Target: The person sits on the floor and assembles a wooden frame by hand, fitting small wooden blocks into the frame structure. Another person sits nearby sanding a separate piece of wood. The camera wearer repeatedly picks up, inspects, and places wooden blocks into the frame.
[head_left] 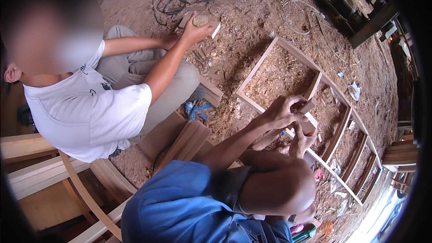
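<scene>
Above shavings [252, 22], left hand [282, 113] and right hand [301, 143] are gripping one wooden piece [309, 125]. A wooden frame [338, 134] is lying near; a co-worker's white shirt [76, 108] is bearing dark print [106, 86].

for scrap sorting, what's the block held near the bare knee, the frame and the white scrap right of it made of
Block: likely bare wood, brown and matte. Frame: seemingly unfinished wood, pale tan without gloss. Scrap: perhaps thin plastic, maybe paper, from its crumpled look.
</scene>
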### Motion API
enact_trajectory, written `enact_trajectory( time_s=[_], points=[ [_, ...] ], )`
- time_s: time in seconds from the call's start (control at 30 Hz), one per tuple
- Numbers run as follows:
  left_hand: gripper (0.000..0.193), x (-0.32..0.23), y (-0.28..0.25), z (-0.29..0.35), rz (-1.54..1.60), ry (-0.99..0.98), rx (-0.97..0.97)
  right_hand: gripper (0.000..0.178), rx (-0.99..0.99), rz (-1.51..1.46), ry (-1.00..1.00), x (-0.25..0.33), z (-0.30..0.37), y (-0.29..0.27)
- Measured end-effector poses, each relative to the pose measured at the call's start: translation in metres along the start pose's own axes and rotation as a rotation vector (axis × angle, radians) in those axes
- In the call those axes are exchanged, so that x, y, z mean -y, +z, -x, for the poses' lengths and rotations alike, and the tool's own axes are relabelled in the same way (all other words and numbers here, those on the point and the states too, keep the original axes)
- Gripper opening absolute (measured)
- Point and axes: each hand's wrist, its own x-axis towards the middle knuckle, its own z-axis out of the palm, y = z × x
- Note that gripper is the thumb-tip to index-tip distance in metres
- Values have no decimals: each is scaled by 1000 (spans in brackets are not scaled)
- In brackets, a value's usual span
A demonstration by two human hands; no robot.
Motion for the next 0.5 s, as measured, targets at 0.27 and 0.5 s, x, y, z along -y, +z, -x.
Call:
enact_trajectory(
  time_s=[0.27,0.5],
  points=[
    [61,-4,10,5,79,-50,44,55,-91,91,13,-3,8,-8],
    [49,-8,12,3,201,-127,125,54,-40,46,90,-3,5,-8]
  ],
)
